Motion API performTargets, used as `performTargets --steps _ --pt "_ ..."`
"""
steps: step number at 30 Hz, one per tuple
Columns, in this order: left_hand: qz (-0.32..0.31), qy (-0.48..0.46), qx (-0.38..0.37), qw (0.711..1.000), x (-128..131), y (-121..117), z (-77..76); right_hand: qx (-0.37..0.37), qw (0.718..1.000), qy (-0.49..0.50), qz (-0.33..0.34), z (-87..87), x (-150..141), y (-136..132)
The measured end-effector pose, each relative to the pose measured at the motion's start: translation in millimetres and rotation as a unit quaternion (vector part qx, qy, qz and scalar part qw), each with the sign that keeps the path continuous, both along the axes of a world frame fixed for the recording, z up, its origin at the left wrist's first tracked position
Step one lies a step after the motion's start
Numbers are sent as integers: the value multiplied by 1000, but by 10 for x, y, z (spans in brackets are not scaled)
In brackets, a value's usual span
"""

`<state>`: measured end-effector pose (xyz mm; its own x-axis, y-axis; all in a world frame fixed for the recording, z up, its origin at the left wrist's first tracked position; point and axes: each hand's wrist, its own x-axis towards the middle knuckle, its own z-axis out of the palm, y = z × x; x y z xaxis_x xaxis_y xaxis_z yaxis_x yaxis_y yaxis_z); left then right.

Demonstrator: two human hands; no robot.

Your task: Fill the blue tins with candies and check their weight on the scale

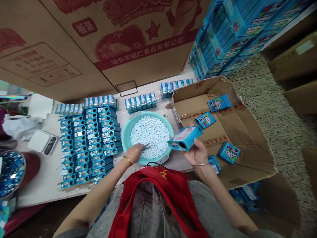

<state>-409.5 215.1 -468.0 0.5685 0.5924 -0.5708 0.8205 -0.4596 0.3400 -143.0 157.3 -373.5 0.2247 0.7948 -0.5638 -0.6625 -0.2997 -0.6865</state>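
My left hand [133, 153] is closed round the handle of a small metal scoop [146, 145], whose end lies among the candies. White and pale blue candies [151, 132] heap inside a turquoise basin [125, 135]. Over the near edge of an open carton, my right hand [198, 153] grips a blue candy box [187, 137] tilted on its side, a dark round hole showing in its end. Left of the basin, rows of blue boxes [95, 142] stand with their holes up; white candies show at several of them.
The cut-down carton [250, 138] on the right holds several loose blue boxes. Large cardboard cartons [148, 56] wall off the back. A white scale [42, 142] and a tub of blue wrapped pieces [11, 172] sit left. Stacked blue boxes [223, 43] rise back right.
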Motion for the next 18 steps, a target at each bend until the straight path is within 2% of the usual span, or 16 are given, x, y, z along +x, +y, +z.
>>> performTargets --steps 4,8,10,13,18 --pt "41 5 58 997 -184 389 -14 -11 991 89 102 -146 -286 -276" --pt "62 -9 84 994 -93 610 -270 -31 975 99 198 -295 -313 -544" --pt "53 -30 75 995 17 560 -422 -70 974 65 207 -344 -197 -628" --pt "32 -71 45 996 168 326 -579 -107 978 27 178 -374 26 -681" --pt "23 -133 -5 991 333 -17 -632 -85 983 33 159 -356 103 -573"
